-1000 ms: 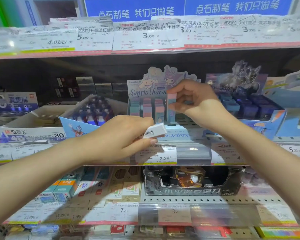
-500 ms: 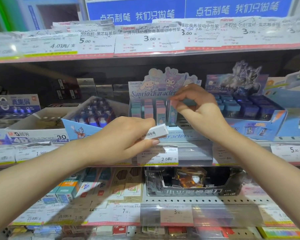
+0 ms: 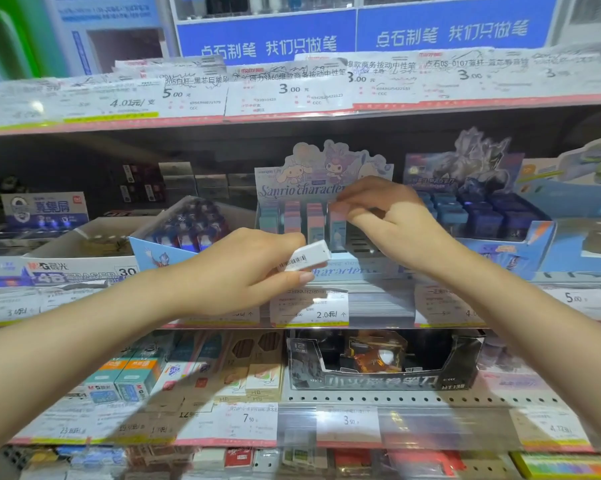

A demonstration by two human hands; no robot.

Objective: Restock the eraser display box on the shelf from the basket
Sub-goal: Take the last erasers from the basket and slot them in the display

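The eraser display box (image 3: pixel 344 268), pale blue with a cartoon-character header card, stands on the middle shelf. Several pink and blue erasers (image 3: pixel 292 220) stand upright in its left slots; the slots on its right are dark and hold nothing. My right hand (image 3: pixel 392 220) pinches the top of one upright eraser (image 3: pixel 337 230) in the box, its fingertips closed on it. My left hand (image 3: pixel 243 271) is in front of the box, gripping a white eraser (image 3: pixel 306 256) with a barcode on its side. The basket is out of view.
A tilted box of blue and red erasers (image 3: pixel 188 230) sits left of the display box, and a box of dark blue items (image 3: pixel 482 216) stands to its right. Price tags (image 3: pixel 309 306) line the shelf edge. A black sharpener box (image 3: pixel 382 362) sits on the shelf below.
My right hand has pushed the upright eraser down into its slot and its fingers have curled lower over it. My left hand has stayed in place with the white eraser.
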